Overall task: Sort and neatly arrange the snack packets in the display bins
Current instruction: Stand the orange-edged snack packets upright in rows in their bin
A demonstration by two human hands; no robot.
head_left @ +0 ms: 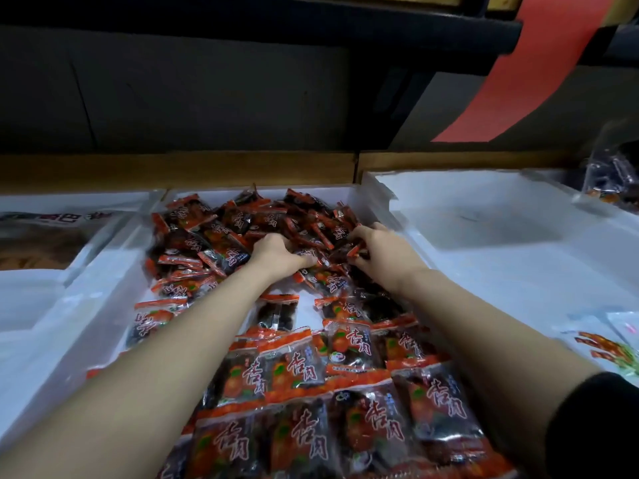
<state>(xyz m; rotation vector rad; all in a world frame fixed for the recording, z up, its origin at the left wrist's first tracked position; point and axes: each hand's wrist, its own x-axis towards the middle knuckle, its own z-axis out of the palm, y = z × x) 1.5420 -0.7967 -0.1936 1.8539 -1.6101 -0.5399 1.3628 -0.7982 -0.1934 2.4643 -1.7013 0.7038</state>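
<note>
View: head camera, looking down over both forearms into a row of white bins.
Middle bin [103, 305]: white, walled, holds the packets [349, 344], which are red and dark with white script.
Packets, near end: lying flat in overlapping rows, script facing up.
Packets, far end: loose heap, tilted every way, piled against the back wall.
Packets, between: thinner scatter, with a small bare patch of white bin floor showing.
Left hand [276, 252]: palm down on the heap, fingers curled into it, gripping packets.
Right hand [375, 245]: just beside the left, near the bin's right wall, fingers curled round packets at the heap's edge.
Hands: close together but apart, a few packets between them.
Sleeve [594, 426]: black, on the right upper arm; both forearms bare.
Right bin [484, 236]: white, its inside bare where visible.
Left bin [38, 243]: brown contents, blurred, kind cannot be told.
Bag [615, 178]: clear, with dark and red packets inside, at the far right edge.
Red strip [539, 67]: paper, hanging slantwise from the dark shelf above.
</note>
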